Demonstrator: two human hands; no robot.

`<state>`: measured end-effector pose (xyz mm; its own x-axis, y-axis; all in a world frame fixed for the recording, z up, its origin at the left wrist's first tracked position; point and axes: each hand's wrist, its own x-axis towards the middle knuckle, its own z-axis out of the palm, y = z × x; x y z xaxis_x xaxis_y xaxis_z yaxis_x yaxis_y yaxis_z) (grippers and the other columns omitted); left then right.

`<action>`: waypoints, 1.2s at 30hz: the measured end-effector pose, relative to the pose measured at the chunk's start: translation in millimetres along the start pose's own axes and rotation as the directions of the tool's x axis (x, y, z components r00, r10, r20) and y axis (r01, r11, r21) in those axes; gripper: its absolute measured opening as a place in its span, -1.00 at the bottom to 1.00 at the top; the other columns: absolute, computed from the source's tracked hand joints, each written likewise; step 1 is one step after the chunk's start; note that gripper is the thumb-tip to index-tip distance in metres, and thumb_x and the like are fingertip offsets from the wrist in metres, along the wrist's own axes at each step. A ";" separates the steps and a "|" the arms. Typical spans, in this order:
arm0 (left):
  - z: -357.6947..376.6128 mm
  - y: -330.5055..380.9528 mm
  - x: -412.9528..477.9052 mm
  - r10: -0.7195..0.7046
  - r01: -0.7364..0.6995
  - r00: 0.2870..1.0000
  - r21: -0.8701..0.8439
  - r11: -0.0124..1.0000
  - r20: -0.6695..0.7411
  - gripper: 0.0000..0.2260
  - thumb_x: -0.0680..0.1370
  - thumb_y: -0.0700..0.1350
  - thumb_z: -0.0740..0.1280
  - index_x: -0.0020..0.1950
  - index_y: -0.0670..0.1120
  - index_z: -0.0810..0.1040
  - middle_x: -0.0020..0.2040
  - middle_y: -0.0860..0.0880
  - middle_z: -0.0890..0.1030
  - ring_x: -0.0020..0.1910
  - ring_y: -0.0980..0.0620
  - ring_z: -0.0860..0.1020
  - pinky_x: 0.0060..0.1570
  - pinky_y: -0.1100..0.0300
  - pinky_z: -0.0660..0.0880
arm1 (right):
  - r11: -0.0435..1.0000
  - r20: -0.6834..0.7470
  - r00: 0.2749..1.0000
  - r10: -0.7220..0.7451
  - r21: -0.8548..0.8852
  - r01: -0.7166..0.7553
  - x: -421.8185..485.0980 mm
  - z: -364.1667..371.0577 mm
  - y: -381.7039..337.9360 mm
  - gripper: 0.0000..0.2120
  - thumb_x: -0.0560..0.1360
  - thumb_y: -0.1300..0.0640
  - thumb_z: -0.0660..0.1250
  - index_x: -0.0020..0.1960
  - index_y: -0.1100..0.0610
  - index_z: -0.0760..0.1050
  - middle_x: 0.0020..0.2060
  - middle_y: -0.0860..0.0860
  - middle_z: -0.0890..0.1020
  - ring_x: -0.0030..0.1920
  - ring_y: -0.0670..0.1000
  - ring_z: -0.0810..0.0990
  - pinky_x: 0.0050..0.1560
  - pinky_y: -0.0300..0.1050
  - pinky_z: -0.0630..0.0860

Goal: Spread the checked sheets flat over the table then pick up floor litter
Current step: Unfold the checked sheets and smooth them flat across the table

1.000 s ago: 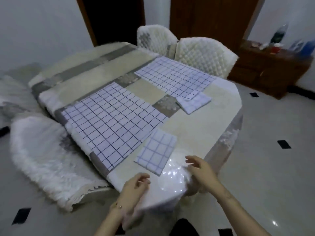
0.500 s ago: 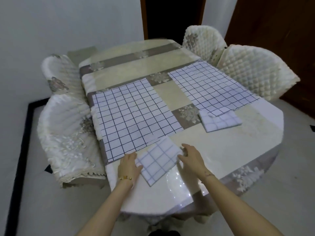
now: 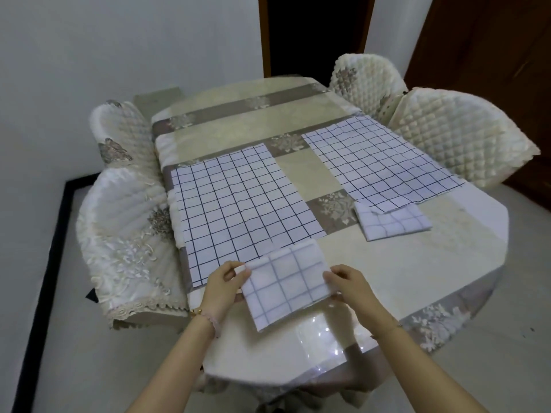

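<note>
both forearms reaching forward, my left hand [image 3: 224, 283] pinching the folded white blue-checked cloth sheet [image 3: 287, 281] at its left corner, my right hand [image 3: 348, 286] gripping its right edge

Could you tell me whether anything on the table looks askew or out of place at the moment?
One thing stands out: the near corner of the right spread sheet lies over the far folded sheet, so the two overlap. The left hand and right hand pinch the near folded sheet, not yet opened.
</note>
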<state>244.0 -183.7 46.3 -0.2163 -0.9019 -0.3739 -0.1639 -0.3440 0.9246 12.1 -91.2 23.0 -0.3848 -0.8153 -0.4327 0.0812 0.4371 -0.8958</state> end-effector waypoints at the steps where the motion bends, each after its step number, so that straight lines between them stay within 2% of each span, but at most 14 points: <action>1: 2.8 7.8 -5.2 -0.012 0.016 0.999 -0.098 0.995 0.036 -0.94 0.57 -0.22 0.30 -0.01 -0.15 0.56 -0.14 -0.06 0.59 -0.15 0.05 0.55 -0.30 0.27 0.58 | 0.998 0.012 1.000 -0.004 0.068 0.004 -6.6 -0.9 -3.4 -0.84 0.50 0.17 0.31 -0.22 0.20 0.45 -0.33 0.08 0.38 -0.29 0.04 0.40 -0.22 -0.07 0.49; 3: 7.9 20.9 -15.4 -0.025 0.067 0.988 -0.278 0.958 0.152 -0.88 0.59 -0.19 0.25 0.06 -0.19 0.55 -0.09 -0.08 0.60 -0.11 0.03 0.56 -0.20 0.20 0.58 | 0.990 -0.002 1.000 -0.018 0.142 0.018 -17.9 -2.1 -10.1 -0.88 0.53 0.17 0.29 -0.18 0.15 0.48 -0.33 0.07 0.37 -0.29 0.03 0.41 -0.19 -0.07 0.51; 6: 9.7 30.9 -27.8 -0.040 0.200 0.938 -0.444 0.874 0.345 -0.85 0.59 -0.21 0.21 0.04 -0.19 0.56 -0.15 -0.04 0.66 -0.25 0.09 0.62 -0.25 0.18 0.60 | 0.979 -0.078 0.997 -0.022 0.198 0.037 -28.4 -5.3 -16.2 -0.88 0.54 0.19 0.27 -0.04 0.23 0.53 -0.30 0.13 0.48 -0.32 0.01 0.48 -0.17 -0.10 0.58; 8: 9.4 29.2 -34.3 -0.041 0.253 0.891 -0.421 0.871 0.452 -0.82 0.55 -0.24 0.22 0.10 -0.20 0.56 -0.08 -0.06 0.68 -0.21 0.08 0.64 -0.18 0.13 0.62 | 0.976 -0.127 0.992 -0.012 0.216 0.039 -32.7 -6.8 -17.3 -0.86 0.55 0.19 0.27 0.00 0.25 0.54 -0.28 0.15 0.51 -0.34 0.01 0.51 -0.16 -0.11 0.60; 10: 9.6 23.4 -37.4 -0.067 0.263 0.868 -0.339 0.903 0.493 -0.76 0.51 -0.26 0.26 0.16 -0.18 0.57 0.04 -0.09 0.68 -0.02 0.00 0.65 -0.01 0.03 0.62 | 0.967 -0.162 0.987 -0.007 0.249 0.048 -36.5 -6.5 -18.5 -0.88 0.55 0.21 0.26 -0.02 0.24 0.54 -0.29 0.13 0.56 -0.40 -0.03 0.54 -0.20 -0.17 0.60; 12: 11.6 17.8 -39.0 -0.092 0.227 0.885 -0.252 0.941 0.456 -0.79 0.54 -0.28 0.26 0.14 -0.22 0.58 0.07 -0.12 0.68 0.02 -0.04 0.65 -0.02 0.06 0.62 | 0.963 -0.170 0.985 -0.001 0.264 0.047 -40.8 -5.8 -19.6 -0.88 0.56 0.23 0.25 0.00 0.25 0.53 -0.26 0.12 0.60 -0.38 -0.04 0.58 -0.23 -0.20 0.60; 14: 15.2 16.1 -40.3 -0.084 0.156 0.931 -0.180 0.971 0.355 -0.85 0.56 -0.30 0.26 0.06 -0.35 0.56 0.01 -0.16 0.67 -0.05 -0.05 0.65 -0.09 0.13 0.63 | 0.969 -0.185 0.983 0.015 0.245 0.031 -43.5 -2.6 -19.0 -0.86 0.55 0.22 0.24 0.07 0.23 0.50 -0.13 0.15 0.61 -0.24 0.00 0.59 -0.21 -0.17 0.60; 16: 18.8 20.4 -42.3 -0.037 0.072 0.968 -0.132 0.989 0.248 -0.86 0.54 -0.31 0.29 -0.01 -0.39 0.54 -0.11 -0.17 0.66 -0.16 -0.01 0.66 -0.20 0.19 0.63 | 0.997 -0.293 0.956 -0.004 0.073 0.026 -44.9 1.1 -16.3 -0.75 0.54 0.18 0.27 0.20 0.13 0.39 0.07 0.09 0.55 -0.06 0.02 0.56 -0.16 -0.13 0.55; 19: 23.2 33.0 -48.7 0.030 -0.011 0.986 -0.116 0.993 0.165 -0.93 0.51 -0.32 0.35 -0.16 -0.23 0.60 -0.35 -0.01 0.66 -0.35 0.09 0.65 -0.36 0.27 0.57 | 0.958 -0.330 0.910 -0.251 -0.219 0.185 -58.2 10.3 -25.8 -0.60 0.50 0.12 0.32 0.30 -0.02 0.31 0.12 -0.10 0.50 0.09 -0.07 0.51 0.00 -0.15 0.45; 22: 26.5 42.0 -52.4 0.067 -0.055 0.988 -0.091 0.994 0.138 -0.84 0.47 -0.30 0.40 -0.29 -0.15 0.54 -0.44 0.02 0.57 -0.40 0.07 0.57 -0.36 0.21 0.57 | 0.917 -0.149 0.909 -0.390 -0.152 0.369 -82.0 31.5 -47.2 -0.72 0.49 0.15 0.35 0.16 -0.07 0.46 0.07 -0.21 0.57 0.09 -0.21 0.54 0.04 -0.30 0.47; 25: 28.8 48.4 -53.9 0.081 -0.067 0.986 -0.099 0.993 0.146 -0.87 0.45 -0.27 0.43 -0.27 -0.18 0.52 -0.32 -0.13 0.56 -0.35 -0.01 0.56 -0.29 0.11 0.57 | 0.924 0.018 0.926 -0.378 -0.052 0.378 -95.7 55.4 -58.7 -0.74 0.47 0.17 0.38 0.10 -0.11 0.51 0.04 -0.24 0.61 0.05 -0.20 0.58 -0.02 -0.29 0.55; 27: 29.3 51.6 -55.7 0.074 -0.054 0.985 -0.132 0.990 0.154 -0.88 0.44 -0.26 0.43 -0.26 -0.19 0.54 -0.29 -0.18 0.57 -0.32 -0.07 0.57 -0.28 0.10 0.57 | 0.937 0.035 0.937 -0.348 -0.026 0.349 -98.7 66.6 -59.6 -0.70 0.43 0.16 0.41 0.08 -0.14 0.52 0.05 -0.22 0.61 0.06 -0.16 0.59 -0.02 -0.18 0.59; 31: 26.9 52.8 -53.8 0.054 -0.025 0.986 -0.179 0.984 0.160 -0.88 0.49 -0.23 0.39 -0.26 -0.15 0.61 -0.34 -0.10 0.62 -0.35 0.01 0.60 -0.35 0.20 0.56 | 0.941 0.047 0.942 -0.333 -0.046 0.335 -101.1 73.3 -60.3 -0.60 0.36 0.15 0.48 0.11 -0.16 0.49 0.05 -0.28 0.59 0.04 -0.20 0.59 -0.02 -0.25 0.58; 36: 19.8 52.0 -50.6 -0.009 0.058 0.971 -0.204 0.977 0.237 -0.91 0.53 -0.27 0.33 -0.09 -0.20 0.64 -0.16 -0.15 0.68 -0.24 -0.01 0.66 -0.30 0.23 0.61 | 0.933 -0.015 0.933 -0.360 -0.021 0.360 -96.0 74.6 -57.8 -0.81 0.47 0.16 0.38 0.05 -0.05 0.58 -0.05 -0.13 0.67 -0.09 -0.10 0.64 -0.07 -0.20 0.57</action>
<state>227.3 -150.8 111.8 -0.4368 -0.8113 -0.3886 0.0234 -0.4421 0.8967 113.0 -66.6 108.7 -0.4024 -0.9120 -0.0795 -0.0822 0.1225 -0.9891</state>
